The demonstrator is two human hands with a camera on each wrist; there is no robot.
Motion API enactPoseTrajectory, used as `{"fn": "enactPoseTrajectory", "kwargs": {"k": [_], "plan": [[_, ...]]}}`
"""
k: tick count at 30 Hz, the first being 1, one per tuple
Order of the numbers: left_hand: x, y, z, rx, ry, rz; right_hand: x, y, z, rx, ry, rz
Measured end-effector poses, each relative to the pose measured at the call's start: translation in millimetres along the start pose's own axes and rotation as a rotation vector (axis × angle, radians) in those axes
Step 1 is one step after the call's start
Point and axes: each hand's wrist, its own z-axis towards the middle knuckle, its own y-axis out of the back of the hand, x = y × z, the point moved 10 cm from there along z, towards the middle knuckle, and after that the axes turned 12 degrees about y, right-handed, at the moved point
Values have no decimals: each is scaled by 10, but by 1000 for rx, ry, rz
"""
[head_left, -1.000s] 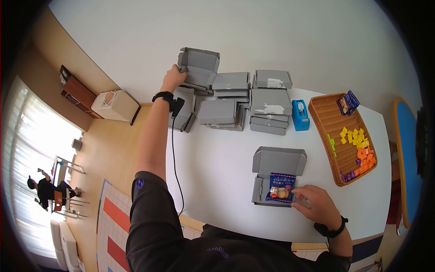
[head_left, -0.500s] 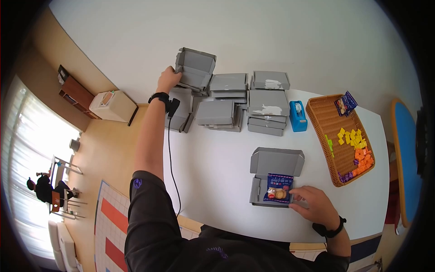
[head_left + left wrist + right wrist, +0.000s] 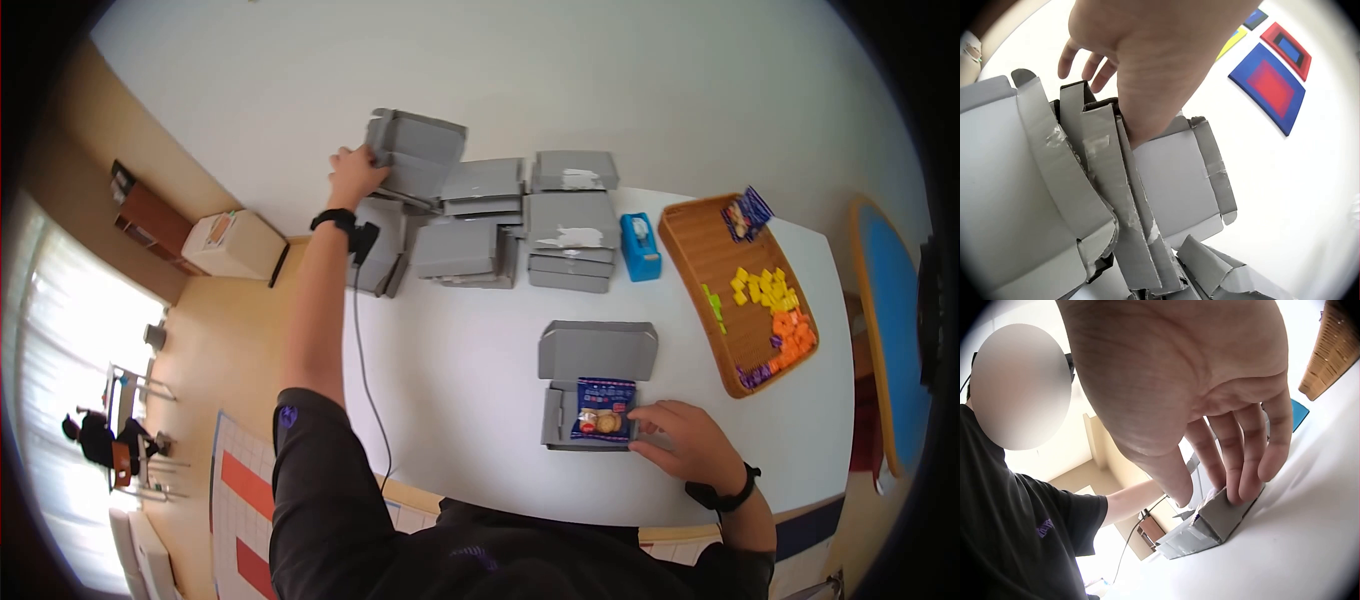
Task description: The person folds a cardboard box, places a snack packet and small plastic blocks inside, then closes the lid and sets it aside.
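Observation:
In the head view my left hand (image 3: pixel 357 178) grips the left edge of an open grey box (image 3: pixel 420 142) at the back left. The left wrist view shows the left hand (image 3: pixel 1147 69) with its thumb behind the upright cardboard edges (image 3: pixel 1107 144) and its other fingers spread beyond them. Near the table's front, another open grey box (image 3: pixel 598 352) holds a blue snack packet (image 3: pixel 605 392). Beside its right wall is my right hand (image 3: pixel 690 445). In the right wrist view the right hand's (image 3: pixel 1197 381) loosely bent fingers rest against that box's side (image 3: pixel 1225 519), thumb apart.
Stacks of closed grey boxes (image 3: pixel 572 215) stand along the back, beside a blue tape dispenser (image 3: pixel 641 250). At the right, a wicker basket (image 3: pixel 700 285) holds yellow, orange, green and purple pieces and a snack packet (image 3: pixel 745 214). A black cable (image 3: pixel 368 390) hangs from the left wrist.
The whole head view has shifted, so the table and its objects appear further left. Both hands remain beside the same boxes, with little visible movement relative to them.

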Motion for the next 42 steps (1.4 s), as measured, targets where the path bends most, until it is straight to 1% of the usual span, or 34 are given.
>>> {"fn": "enactPoseTrajectory", "kwargs": {"k": [3,5,7,11,13,15,16,17,21,23,24,26,27,28,29,32,34,37,39,40,42], "plan": [[-48,106,-45,-99,-8,165,7,5,-6,16,9,-11],[16,100,37,-153,-43,140,-35,-14,-24,29,16,-29],[115,44,169,-141,-52,67,-59,-33,-66,40,16,-27],[274,69,340,-183,-122,-240,-93,-65,-88,32,22,-6],[299,153,300,-221,-101,-231,-95,-46,-106,9,35,5],[390,128,378,-221,-119,-255,-80,-25,-118,-15,55,29],[464,114,429,-200,-95,-281,-88,-34,-130,-21,50,24],[505,170,411,-292,-133,-295,-103,-43,-129,-25,51,18],[754,372,375,-387,-61,-391,-146,-71,-155,-36,55,-31],[791,392,396,-370,-49,-450,-145,-46,-169,-34,29,-39],[915,464,391,-375,-23,-463,-125,-45,-137,-20,40,-33],[955,449,409,-328,1,-543,-106,-31,-105,3,15,-16],[671,691,50,-332,-10,-572,-92,-26,-77,20,10,-9],[572,741,-28,-292,18,-556,-56,4,-35,5,24,1],[427,845,-197,-297,-6,-631,-19,40,-14,-13,31,8],[195,868,-438,-79,94,-914,5,140,22,-87,9,86],[-71,1123,-802,-10,43,-1065,26,273,68,-119,-2,115],[-355,1403,-1406,60,6,-1173,66,477,76,-150,-19,91],[-675,1409,-1921,200,-42,-1255,34,589,162,-185,-56,185],[-850,1405,-2220,257,-24,-1281,15,660,210,-200,-82,231],[-1226,1285,-2709,376,-95,-1374,42,746,300,-246,-126,369]]}}
